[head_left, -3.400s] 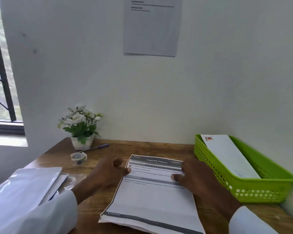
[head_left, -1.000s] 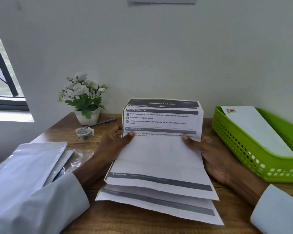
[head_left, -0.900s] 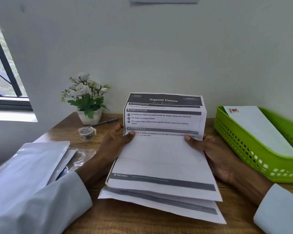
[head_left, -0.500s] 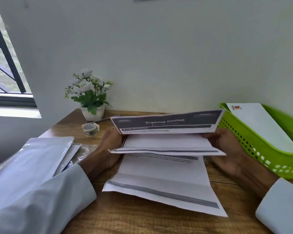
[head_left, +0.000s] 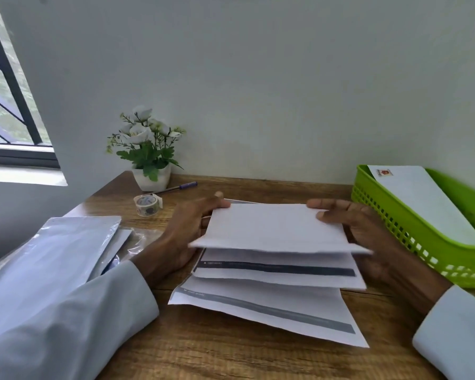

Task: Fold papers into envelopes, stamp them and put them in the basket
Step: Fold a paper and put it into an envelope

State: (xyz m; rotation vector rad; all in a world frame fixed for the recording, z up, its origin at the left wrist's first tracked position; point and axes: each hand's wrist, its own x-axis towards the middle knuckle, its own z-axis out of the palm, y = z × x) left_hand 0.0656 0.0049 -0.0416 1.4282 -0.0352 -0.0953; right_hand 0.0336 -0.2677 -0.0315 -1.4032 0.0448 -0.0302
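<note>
nearest, on the desk (head_left: 231, 349), one loose sheet (head_left: 263, 311) lying flat, long axis left to right. just above it, the folded paper (head_left: 274, 229), top flap doubled toward the near side, long axis also left to right. left hand (head_left: 181, 237) pinching its left end, right hand (head_left: 351, 223) its right end, equally close. farther right, the green basket (head_left: 412, 231), already holding a stamped envelope (head_left: 422, 198), nearer the right hand.

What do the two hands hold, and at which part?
Both hold the folded paper: left hand at its far left corner, right hand at its far right corner.
</note>
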